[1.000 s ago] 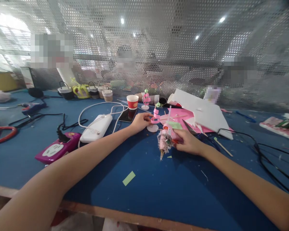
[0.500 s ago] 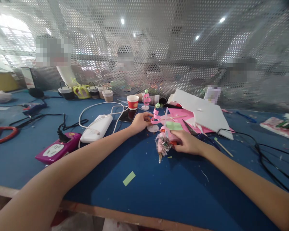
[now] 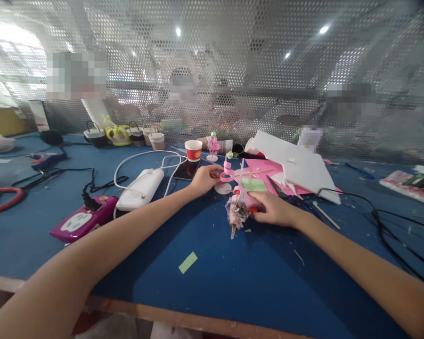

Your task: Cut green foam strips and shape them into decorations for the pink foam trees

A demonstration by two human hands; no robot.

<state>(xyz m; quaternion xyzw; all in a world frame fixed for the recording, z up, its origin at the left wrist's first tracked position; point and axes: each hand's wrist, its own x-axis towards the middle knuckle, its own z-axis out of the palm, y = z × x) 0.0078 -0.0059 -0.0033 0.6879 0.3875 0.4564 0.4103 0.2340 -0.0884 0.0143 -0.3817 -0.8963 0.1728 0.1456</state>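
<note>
My left hand [image 3: 205, 180] is closed, its fingertips at the edge of a pink paper spiral [image 3: 227, 175] that winds around a stick. A small green piece tops the stick, and a round white base [image 3: 223, 189] sits under it. My right hand [image 3: 273, 209] is wrapped around the handle of a pink glue gun [image 3: 237, 212], with clear crumpled wrap about its front. The nozzle points down and toward me, just above or on the blue table. Behind stands a similar pink spiral [image 3: 213, 146] on a white base.
A red paper cup [image 3: 193, 150] stands by a black phone [image 3: 186, 169]. To the left lie a white power bank [image 3: 140, 189] with its cable and a purple power socket [image 3: 85, 219]. Pink paper [image 3: 259, 165], a white board [image 3: 297, 162] and black cables [image 3: 378, 216] are at right. A green strip [image 3: 188, 262] lies in front.
The whole view has shifted very slightly. Both hands keep the same hold on the spiral and the glue gun.
</note>
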